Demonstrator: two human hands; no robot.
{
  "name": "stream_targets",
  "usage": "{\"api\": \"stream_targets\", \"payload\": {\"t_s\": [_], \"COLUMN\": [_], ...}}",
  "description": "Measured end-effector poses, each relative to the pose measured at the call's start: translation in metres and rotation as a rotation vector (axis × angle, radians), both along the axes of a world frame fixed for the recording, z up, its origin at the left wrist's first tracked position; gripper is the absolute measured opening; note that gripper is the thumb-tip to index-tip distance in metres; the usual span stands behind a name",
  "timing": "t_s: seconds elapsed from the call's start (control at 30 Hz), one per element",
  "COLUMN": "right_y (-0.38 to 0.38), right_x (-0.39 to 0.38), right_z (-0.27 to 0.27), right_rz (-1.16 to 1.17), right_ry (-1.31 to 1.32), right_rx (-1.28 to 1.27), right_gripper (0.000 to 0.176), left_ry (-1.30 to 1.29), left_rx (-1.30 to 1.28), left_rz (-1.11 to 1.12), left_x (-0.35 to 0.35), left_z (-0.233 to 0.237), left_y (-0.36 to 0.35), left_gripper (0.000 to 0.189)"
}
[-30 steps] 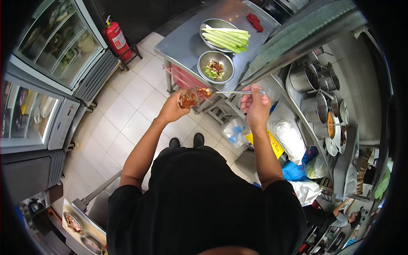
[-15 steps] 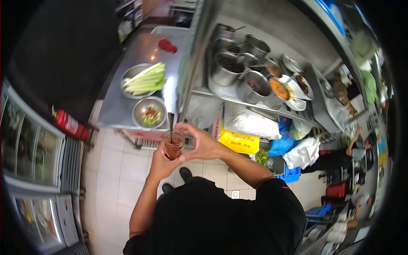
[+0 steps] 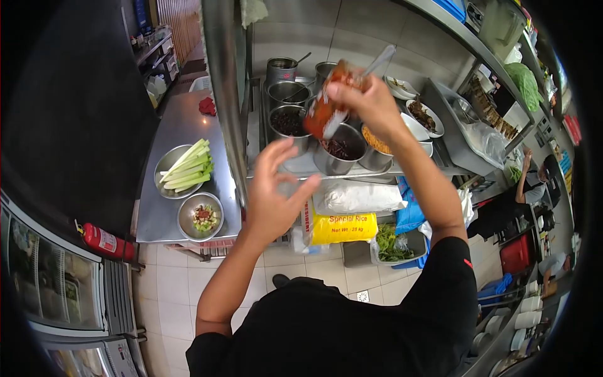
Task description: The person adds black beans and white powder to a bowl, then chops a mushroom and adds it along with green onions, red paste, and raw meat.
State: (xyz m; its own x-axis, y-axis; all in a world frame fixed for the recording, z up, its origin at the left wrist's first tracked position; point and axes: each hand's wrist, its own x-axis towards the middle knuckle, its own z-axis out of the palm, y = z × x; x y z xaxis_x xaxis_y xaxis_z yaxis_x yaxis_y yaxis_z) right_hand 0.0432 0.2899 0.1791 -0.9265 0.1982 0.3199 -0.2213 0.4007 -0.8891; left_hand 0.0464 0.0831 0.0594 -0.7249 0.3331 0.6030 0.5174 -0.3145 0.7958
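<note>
My right hand [image 3: 370, 103] grips a glass jar [image 3: 330, 100] of red sauce, tilted and somewhat blurred, with a spoon [image 3: 381, 58] sticking out past the fingers. The jar is over the metal pots on the shelf, above a pot of dark red pieces [image 3: 339, 149]. Below and left of the jar, my left hand [image 3: 276, 191] is empty, its fingers spread, in front of the shelf edge. On the steel table [image 3: 147, 217] at the left stand a bowl of cut green stalks [image 3: 187, 168] and a bowl of chopped ingredients [image 3: 201, 217].
Under the shelf lie a yellow rice bag [image 3: 342, 229] and a crate of greens [image 3: 394, 245]. A red cloth [image 3: 207, 106] is on the table. A fire extinguisher [image 3: 107, 242] stands at the left, and a co-worker [image 3: 524, 188] is at the far right.
The jar has left my left hand and moved up and right over the pots in my right hand. My left hand has opened. The view has shifted toward the shelf.
</note>
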Motion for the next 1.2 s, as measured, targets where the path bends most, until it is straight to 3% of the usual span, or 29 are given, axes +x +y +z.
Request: {"api": "stream_targets", "payload": {"t_s": [0.03,0.1,0.13,0.17,0.23,0.37,0.5,0.57,0.67,0.73,0.77,0.83,0.87,0.9,0.93,1.0,1.07,1.2], "right_y": [0.016,0.038,0.043,0.072,0.101,0.105,0.104,0.111,0.121,0.131,0.134,0.143,0.144,0.162,0.148,0.143,0.137,0.143], "right_x": [-0.02,-0.055,-0.069,-0.102,-0.157,-0.197,-0.219,-0.23,-0.245,-0.259,-0.266,-0.28,-0.284,-0.306,-0.293,-0.292,-0.282,-0.276], "right_z": [0.001,0.005,0.008,0.003,-0.022,-0.037,-0.049,-0.06,-0.074,-0.084,-0.088,-0.089,-0.098,-0.11,-0.103,-0.101,-0.099,-0.075], "right_rz": [-0.082,-0.208,-0.253,-0.222,-0.265,-0.333,-0.375,-0.379,-0.284,-0.342,-0.348,-0.076,0.013,0.022,-0.06,-0.079,-0.048,-0.039], "right_ry": [0.055,0.129,0.142,0.098,0.165,0.215,0.215,0.145,0.012,-0.021,-0.085,-0.315,-0.231,-0.299,-0.378,-0.428,-0.388,-0.475], "right_rx": [0.041,0.083,0.083,0.21,0.241,0.327,0.39,0.448,0.41,0.704,0.837,0.82,0.718,0.735,0.554,0.466,0.339,0.402], "right_gripper": [0.056,0.057,0.059,0.065,0.067,0.071,0.074,0.076,0.079,0.087,0.091,0.058,0.05,0.043,0.037,0.039,0.042,0.044], "left_ry": [-0.023,0.183,-0.007,0.013,-0.22,-0.405,-0.622,-0.672,-0.742,-0.887,-0.799,-0.757,-0.819,-0.829,-0.85,-0.771,-0.846,-0.914], "left_rx": [0.094,0.121,0.201,0.151,0.152,-0.06,-0.066,-0.049,-0.036,-0.053,-0.072,-0.023,-0.015,-0.06,-0.058,-0.112,-0.145,-0.187], "left_rz": [0.019,0.281,0.365,0.516,0.725,1.015,1.138,1.076,1.007,0.955,0.955,0.936,0.944,0.936,0.928,0.916,0.915,0.826], "left_x": [0.003,-0.011,-0.001,-0.01,-0.014,-0.013,0.012,0.014,0.01,0.004,-0.004,-0.011,-0.012,-0.014,-0.012,-0.022,-0.023,-0.032], "left_z": [-0.01,-0.061,-0.063,-0.086,-0.126,-0.229,-0.261,-0.288,-0.289,-0.263,-0.286,-0.277,-0.271,-0.258,-0.244,-0.26,-0.235,-0.241], "left_y": [-0.009,-0.04,-0.058,-0.083,-0.133,-0.221,-0.224,-0.225,-0.21,-0.195,-0.202,-0.194,-0.19,-0.188,-0.185,-0.188,-0.183,-0.186], "left_gripper": [0.044,0.022,0.009,0.005,0.005,0.01,0.011,0.01,0.01,0.012,0.016,0.028,0.034,0.036,0.037,0.039,0.04,0.039]}}
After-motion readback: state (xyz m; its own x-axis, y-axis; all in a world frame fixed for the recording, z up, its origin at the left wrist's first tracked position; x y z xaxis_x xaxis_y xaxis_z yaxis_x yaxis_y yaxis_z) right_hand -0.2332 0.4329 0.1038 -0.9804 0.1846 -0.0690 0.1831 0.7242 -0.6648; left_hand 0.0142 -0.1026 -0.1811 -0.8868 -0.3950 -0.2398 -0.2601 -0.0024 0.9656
